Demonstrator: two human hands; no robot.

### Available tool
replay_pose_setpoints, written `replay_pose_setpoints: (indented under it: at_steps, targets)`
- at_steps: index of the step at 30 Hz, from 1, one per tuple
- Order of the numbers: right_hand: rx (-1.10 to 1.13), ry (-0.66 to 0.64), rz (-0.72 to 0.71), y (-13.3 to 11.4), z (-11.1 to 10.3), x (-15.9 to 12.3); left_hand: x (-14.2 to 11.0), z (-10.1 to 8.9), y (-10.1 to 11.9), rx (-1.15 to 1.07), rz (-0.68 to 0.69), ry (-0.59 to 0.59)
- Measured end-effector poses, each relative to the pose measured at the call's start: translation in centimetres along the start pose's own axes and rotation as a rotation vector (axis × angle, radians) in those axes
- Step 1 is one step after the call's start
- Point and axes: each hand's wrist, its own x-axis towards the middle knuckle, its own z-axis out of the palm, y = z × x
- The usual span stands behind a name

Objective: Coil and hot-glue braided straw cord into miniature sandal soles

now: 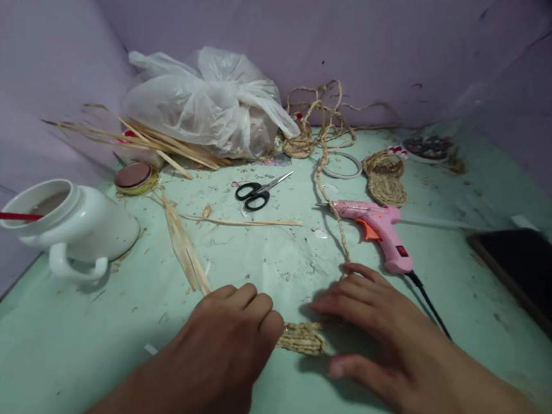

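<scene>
- Well, watching from a distance, I would let the left hand do the steadying: a firm hold on the woven piece, gentle enough, I judge, not to squash its rows.
- I would have the right hand guide the braided cord with light, even tension, so that the braid lies flat and does not twist.
- I would also ease that cord clear of the pink glue gun, since the two cross near the nozzle. A snag there looks likely to me, and I cannot tell whether the gun is hot.
- The gun's black cable runs close beside the right hand and under or behind that forearm, so I would make only small movements on that side.
- As for the grasp, I see the left hand curled tight, clasping the left end of the woven piece; its fingertips are hidden from me.
- The right hand is half spread, thumb well apart from the fingers. The cord meets its far fingers, but I cannot tell whether they grip it.
- The woven piece lies low over the green tabletop, between the two hands. Its near right corner sits just beside the right thumb, and a thin, shadowed stretch of braid leads from its upper edge toward the right fingers.
- Beyond the hands I see the scissors lying well apart, their blades partly open.
</scene>
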Motion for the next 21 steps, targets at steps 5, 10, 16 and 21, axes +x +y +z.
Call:
replay_pose_setpoints:
  at_steps: [5, 10, 16, 21]
  targets:
    - [-0.084, 0.171, 0.034, 1.9, -2.5, -1.3, 0.0, -0.2, 0.0, 0.011, 0.007, 0.005]
    - [-0.138, 0.010, -0.064, 2.1, -2.0, -0.3, 0.0, -0.3, -0.1, -0.018, 0.003, 0.005]
    - [-0.230, 0.091, -0.017, 2.1, -0.2, 0.9, 0.1, -0.2, -0.3, -0.021, 0.020, 0.012]
    - [-0.290, 0.260, -0.002, 2.3, 0.6, 1.2, 0.2, -0.5, -0.1, 0.023, 0.084, 0.009]
